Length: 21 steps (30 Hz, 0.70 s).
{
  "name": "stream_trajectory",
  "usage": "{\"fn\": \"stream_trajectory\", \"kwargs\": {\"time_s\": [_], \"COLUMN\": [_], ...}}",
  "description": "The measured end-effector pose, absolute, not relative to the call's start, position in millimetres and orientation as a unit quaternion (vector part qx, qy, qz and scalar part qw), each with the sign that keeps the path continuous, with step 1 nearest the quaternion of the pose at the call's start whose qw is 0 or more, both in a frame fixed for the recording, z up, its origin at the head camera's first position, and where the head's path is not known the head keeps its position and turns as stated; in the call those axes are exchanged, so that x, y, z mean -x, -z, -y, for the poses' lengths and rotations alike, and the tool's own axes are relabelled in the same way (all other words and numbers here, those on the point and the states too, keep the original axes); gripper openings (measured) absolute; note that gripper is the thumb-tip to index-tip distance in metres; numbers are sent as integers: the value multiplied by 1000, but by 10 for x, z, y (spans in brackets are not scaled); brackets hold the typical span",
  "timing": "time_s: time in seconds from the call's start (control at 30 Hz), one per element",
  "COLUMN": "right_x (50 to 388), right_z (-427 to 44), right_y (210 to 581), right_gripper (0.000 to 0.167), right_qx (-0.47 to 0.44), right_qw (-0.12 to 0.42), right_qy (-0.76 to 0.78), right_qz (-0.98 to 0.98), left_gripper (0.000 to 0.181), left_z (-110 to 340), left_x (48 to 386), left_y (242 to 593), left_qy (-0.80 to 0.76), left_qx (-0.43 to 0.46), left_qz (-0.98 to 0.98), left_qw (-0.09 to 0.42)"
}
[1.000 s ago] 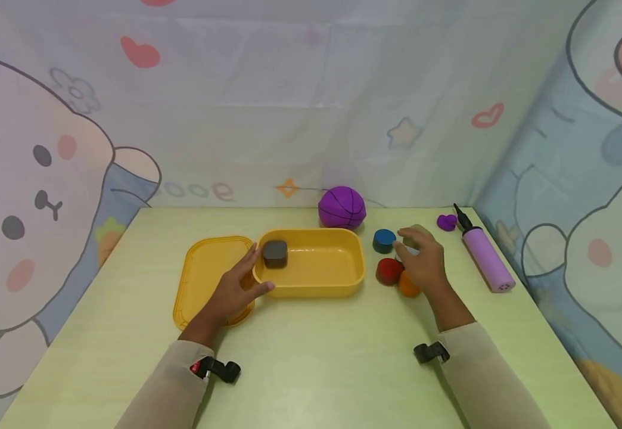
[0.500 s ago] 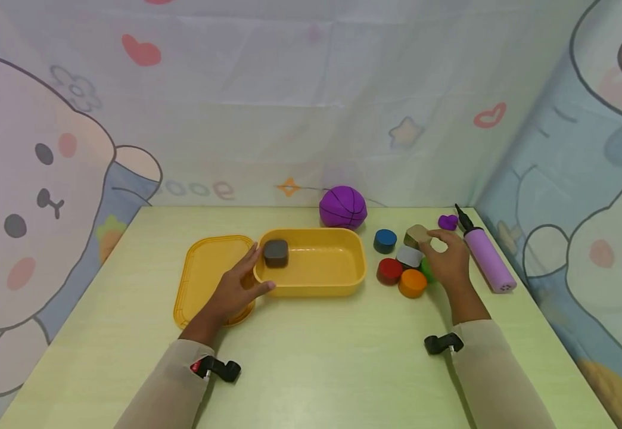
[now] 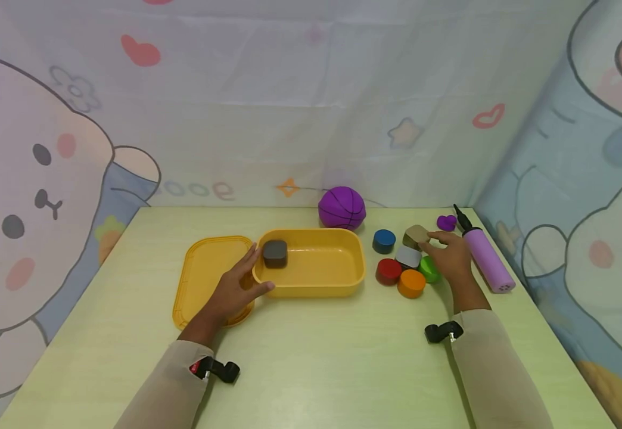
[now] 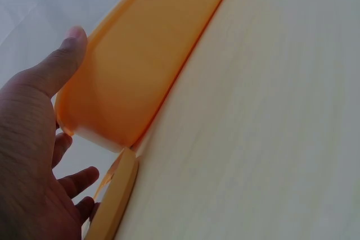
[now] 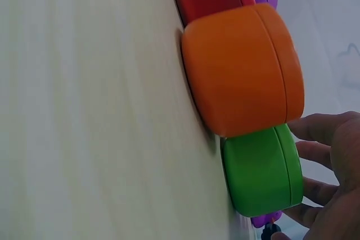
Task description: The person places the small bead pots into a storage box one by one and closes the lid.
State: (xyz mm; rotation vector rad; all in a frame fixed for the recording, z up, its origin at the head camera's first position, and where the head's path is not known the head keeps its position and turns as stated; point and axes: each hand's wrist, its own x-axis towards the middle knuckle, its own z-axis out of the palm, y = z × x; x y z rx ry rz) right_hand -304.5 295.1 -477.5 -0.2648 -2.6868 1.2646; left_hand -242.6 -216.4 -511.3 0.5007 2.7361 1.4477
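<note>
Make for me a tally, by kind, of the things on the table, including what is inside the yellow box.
Small containers: 7 (blue one, gold one, silver one, red one, orange one, green one, dark grey one)
Yellow box: 1
Yellow lid: 1
Purple ball: 1
Lilac pump: 1
Small purple piece: 1
Total: 12

Soft light over yellow box [image 3: 324, 291]. Left wrist view dimmer. Thin shadow under orange block [image 5: 242, 71], right of box.

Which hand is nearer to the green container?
Right. The right hand is close beside the green container, on its right; the left hand is far to its left, at the yellow box.
</note>
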Motion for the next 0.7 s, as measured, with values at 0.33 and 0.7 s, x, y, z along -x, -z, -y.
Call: {"fn": "stream_trajectory", "kwargs": {"time_s": [0.33,0.7], "right_x": [3200,3268], "right_z": [-2981,-3008], "right_y": [4727,4742], "right_gripper": [55,54], "right_qx": [89,83], "right_qw": [38,37], "right_qy": [-348,-308], "right_qz": [933,947], "left_gripper": [95,96], "left_z": [2152,2136], "left_x": [2421,2421], "left_y": [5106,5106], "left_qy": [-464,-466], "left_qx": [-163,-164], "left_qz": [-871,-870], "left_qw": [6,5]}}
